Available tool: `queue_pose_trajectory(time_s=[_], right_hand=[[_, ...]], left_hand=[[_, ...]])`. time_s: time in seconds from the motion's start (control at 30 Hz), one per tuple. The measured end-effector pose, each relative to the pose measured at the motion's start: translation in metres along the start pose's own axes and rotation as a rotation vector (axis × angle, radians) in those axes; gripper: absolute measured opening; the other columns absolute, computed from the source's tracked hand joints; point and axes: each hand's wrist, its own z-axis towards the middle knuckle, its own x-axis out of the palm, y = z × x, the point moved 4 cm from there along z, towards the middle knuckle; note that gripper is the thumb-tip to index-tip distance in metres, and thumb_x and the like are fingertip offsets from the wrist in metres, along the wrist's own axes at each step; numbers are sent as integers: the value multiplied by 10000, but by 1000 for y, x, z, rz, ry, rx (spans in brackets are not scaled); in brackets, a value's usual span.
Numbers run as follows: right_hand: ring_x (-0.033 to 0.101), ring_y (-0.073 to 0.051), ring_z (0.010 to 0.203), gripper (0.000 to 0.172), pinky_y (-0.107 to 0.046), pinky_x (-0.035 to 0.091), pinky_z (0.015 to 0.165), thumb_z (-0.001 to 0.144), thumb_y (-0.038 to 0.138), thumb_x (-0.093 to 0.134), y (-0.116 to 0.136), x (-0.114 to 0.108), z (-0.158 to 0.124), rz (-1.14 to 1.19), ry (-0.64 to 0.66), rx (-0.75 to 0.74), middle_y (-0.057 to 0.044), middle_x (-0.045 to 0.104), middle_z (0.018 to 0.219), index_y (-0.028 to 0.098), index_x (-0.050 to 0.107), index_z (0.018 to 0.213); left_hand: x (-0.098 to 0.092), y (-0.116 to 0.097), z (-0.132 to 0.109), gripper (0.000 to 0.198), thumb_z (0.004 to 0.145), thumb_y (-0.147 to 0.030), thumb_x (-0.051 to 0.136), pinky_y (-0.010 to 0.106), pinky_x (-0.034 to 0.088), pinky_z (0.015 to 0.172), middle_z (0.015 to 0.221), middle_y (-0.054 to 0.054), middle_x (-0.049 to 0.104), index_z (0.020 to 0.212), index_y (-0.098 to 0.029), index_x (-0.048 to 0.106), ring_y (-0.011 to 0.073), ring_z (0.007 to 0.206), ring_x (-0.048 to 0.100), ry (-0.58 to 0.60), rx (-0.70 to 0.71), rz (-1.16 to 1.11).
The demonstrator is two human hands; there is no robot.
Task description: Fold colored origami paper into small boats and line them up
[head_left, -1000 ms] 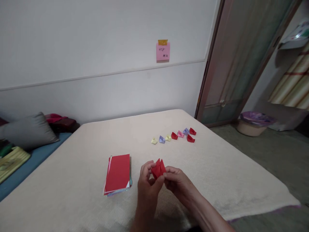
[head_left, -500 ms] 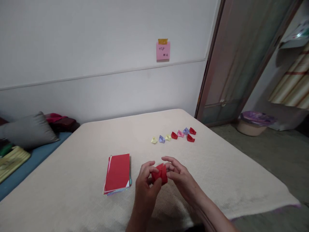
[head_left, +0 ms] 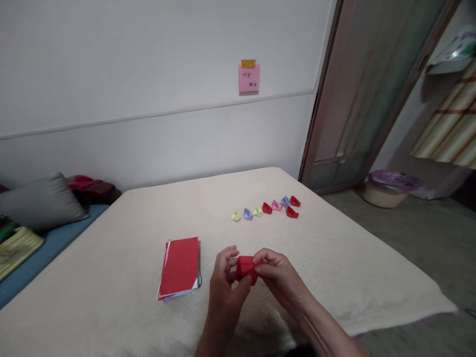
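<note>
A small folded red paper (head_left: 245, 266) is held between my two hands, a little above the cream-covered surface. My left hand (head_left: 227, 282) grips its left and lower side, thumb in front and fingers curled behind. On its right edge, the thumb and forefinger of my right hand (head_left: 277, 272) pinch the paper. To the left lies a stack of coloured paper sheets (head_left: 180, 267) with a red sheet on top. Beyond my hands stands a row of small folded paper boats, among them a yellow one (head_left: 236, 216), a pink one (head_left: 276, 205) and a red one (head_left: 292, 212).
The cream cover (head_left: 122, 248) spreads over the wide surface up to the white wall. A pink note (head_left: 249, 78) is taped there. At the left lies a grey cushion (head_left: 42, 203). On the floor at right stands a bin (head_left: 386, 193) with a purple liner.
My right hand has closed its thumb and forefinger on the right edge of the red paper, where its fingers were apart before. The paper has turned slightly in my left hand.
</note>
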Motion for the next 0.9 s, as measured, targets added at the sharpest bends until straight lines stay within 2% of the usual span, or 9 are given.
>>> queue_pose_trajectory(time_s=[0.1, 0.23, 0.3, 0.5, 0.6, 0.77, 0.9], right_hand=[[545, -143, 579, 124, -262, 372, 597, 576, 101, 700, -1, 0, 1, 98, -28, -1, -6, 657, 601, 181, 664, 664], [558, -156, 647, 134, -277, 386, 662, 569, 98, 717, 0, -1, 0, 143, -51, -14, -7, 661, 637, 189, 662, 651], [559, -160, 663, 132, -281, 385, 675, 568, 109, 726, 1, 0, 0, 146, -54, -20, -5, 660, 648, 193, 661, 646], [532, -151, 639, 102, -280, 367, 660, 578, 110, 715, -1, 0, -1, -19, -76, -96, 3, 642, 622, 188, 679, 633], [532, -156, 648, 81, -285, 367, 667, 599, 113, 700, -3, 1, -2, -93, -89, -140, 0, 647, 625, 186, 689, 631], [534, -145, 662, 118, -271, 368, 681, 595, 77, 680, -6, 3, -1, -11, -93, -133, 4, 663, 630, 189, 689, 633], [542, -141, 672, 132, -262, 371, 691, 593, 63, 675, -7, 5, -1, 57, -74, -110, 2, 674, 637, 189, 687, 630]], left_hand=[[2, -1, -2, 445, 697, -251, 693, 291, 487, 707, 946, 77, 652, 1104, -204, 517, 191, 788, 624, -2, -49, -57], [0, -12, -3, 236, 725, -216, 674, 303, 478, 791, 1174, 102, 571, 953, -198, 615, 222, 945, 606, -6, 13, -44], [-3, -15, -4, 170, 721, -202, 673, 306, 477, 808, 1189, 102, 560, 888, -193, 644, 233, 977, 595, -23, 28, -37], [-11, -11, -5, 203, 706, -175, 658, 295, 471, 806, 1051, 83, 635, 907, -205, 654, 232, 950, 601, -184, 69, 52], [-13, -7, -6, 206, 742, -182, 615, 291, 481, 755, 1006, 70, 646, 944, -214, 631, 219, 883, 617, -217, 77, 131], [-13, 0, -4, 152, 766, -185, 578, 281, 473, 754, 1030, 65, 636, 914, -213, 599, 211, 907, 611, -250, 84, 138], [-13, 3, -1, 130, 733, -191, 606, 277, 469, 737, 944, 47, 658, 861, -213, 605, 208, 883, 615, -289, 41, 67]])
